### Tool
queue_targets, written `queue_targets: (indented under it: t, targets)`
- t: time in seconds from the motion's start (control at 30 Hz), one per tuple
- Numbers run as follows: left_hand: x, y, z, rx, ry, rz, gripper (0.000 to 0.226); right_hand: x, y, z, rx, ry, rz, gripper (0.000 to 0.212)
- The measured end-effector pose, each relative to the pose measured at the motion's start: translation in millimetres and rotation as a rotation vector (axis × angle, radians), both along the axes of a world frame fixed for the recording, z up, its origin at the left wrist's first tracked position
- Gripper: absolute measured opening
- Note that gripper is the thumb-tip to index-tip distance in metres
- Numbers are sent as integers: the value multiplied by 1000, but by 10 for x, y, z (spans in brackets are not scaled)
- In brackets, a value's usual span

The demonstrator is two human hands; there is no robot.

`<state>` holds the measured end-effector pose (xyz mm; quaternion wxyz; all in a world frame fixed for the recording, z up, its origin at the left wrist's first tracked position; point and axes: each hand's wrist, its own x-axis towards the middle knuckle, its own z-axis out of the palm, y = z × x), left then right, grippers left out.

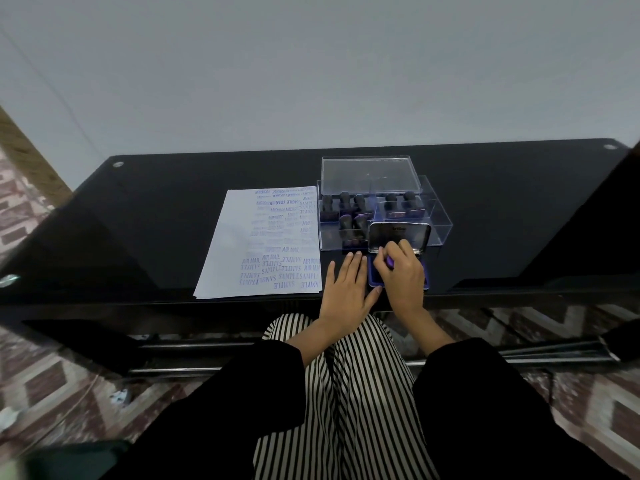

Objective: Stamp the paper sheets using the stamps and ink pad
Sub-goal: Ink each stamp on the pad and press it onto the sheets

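"SAMPLE", "AIR MAIL", "FRAGILE" on paper (235, 244)

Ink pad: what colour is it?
The ink pad is violet-blue; head view, under the right hand gripping a stamp.

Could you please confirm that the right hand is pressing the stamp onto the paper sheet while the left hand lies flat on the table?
Not quite: in the head view the right hand presses the stamp onto the open ink pad, not the paper sheet lying to its left. The left hand does lie flat on the table.
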<state>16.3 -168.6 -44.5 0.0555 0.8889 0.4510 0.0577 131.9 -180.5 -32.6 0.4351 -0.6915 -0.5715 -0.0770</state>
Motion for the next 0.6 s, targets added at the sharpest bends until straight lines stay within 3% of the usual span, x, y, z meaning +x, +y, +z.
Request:
queue_targets:
  t: [0.07, 0.27, 0.4, 0.6]
  targets:
    - [-7, 0, 25, -38, -22, -3, 68, 11, -9, 53, -37, -13, 4, 16]
    - [-126, 79, 177, -209, -271, -78, 58, -45, 24, 262, -71, 88, -9, 25]
    - [-498, 169, 325, -160, -544, -51, 40, -298, 85, 454, 24, 168, 50, 26]
    - [-1234, 416, 413, 13, -748, 115, 38, -818, 278, 638, -7, 318, 207, 32]
